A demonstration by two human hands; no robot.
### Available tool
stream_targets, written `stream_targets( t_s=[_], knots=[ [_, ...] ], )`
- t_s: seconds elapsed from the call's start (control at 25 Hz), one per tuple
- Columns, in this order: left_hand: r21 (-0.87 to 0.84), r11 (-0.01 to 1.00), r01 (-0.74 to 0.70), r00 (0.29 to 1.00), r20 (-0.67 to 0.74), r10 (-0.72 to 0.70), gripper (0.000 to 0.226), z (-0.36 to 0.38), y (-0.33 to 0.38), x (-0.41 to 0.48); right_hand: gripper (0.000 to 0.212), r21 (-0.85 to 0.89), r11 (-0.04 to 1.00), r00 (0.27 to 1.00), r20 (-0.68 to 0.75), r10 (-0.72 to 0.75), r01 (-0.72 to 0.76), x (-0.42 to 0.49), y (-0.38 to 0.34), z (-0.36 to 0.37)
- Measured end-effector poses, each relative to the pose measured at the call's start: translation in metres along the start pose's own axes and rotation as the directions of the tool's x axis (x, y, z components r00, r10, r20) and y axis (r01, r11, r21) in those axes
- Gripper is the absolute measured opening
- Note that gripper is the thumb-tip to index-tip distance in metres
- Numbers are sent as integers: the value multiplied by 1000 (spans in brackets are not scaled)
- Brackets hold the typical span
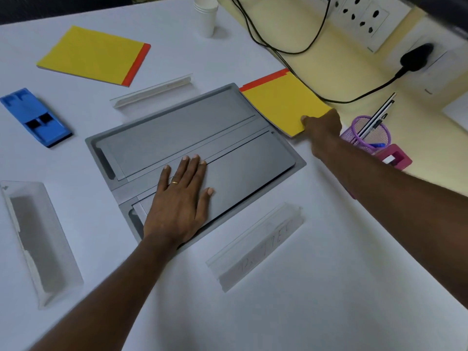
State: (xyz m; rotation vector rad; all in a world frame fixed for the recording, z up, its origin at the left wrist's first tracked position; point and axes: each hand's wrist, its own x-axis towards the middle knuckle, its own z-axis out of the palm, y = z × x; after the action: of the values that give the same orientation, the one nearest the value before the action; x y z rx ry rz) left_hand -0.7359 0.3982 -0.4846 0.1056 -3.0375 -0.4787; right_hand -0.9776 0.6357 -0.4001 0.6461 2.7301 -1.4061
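A grey hatch with two long lids [177, 133] is set into the middle of the white table [329, 287]. My left hand [181, 196] lies flat on its near lid, fingers straight and spread. Off the hatch's far right corner lies a yellow pad with a red spine [281, 102]. My right hand [321, 127] pinches that pad's near corner, thumb on top. A second yellow pad with a red spine [93, 54] lies at the far left of the table.
A blue plastic tool [35, 117] lies at left. Three clear plastic strips lie around the hatch: behind it [152, 91], in front [255, 244] and at the left edge [38, 239]. Stacked paper cups [206, 13] stand far back. A purple mesh pen holder [367, 133], cables and wall sockets are at right.
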Motion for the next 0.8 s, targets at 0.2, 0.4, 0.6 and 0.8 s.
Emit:
stream_targets(
  t_s=[0.2,0.4,0.6,0.8],
  knots=[
    [5,1000,0,1000,14,-1,64,1,-1,1,58,-449,673,809,346,-476,588,2,7,25],
    [-13,1000,9,1000,9,-9,64,1,0,2,47,-547,500,741,490,-459,671,10,15,39],
    [-32,999,1,1000,16,0,65,1,-1,2,45,-585,452,734,456,-504,673,16,8,41],
    [-34,999,1,1000,16,-1,65,1,-1,2,45,-597,446,738,449,-503,667,18,4,43]
  ],
)
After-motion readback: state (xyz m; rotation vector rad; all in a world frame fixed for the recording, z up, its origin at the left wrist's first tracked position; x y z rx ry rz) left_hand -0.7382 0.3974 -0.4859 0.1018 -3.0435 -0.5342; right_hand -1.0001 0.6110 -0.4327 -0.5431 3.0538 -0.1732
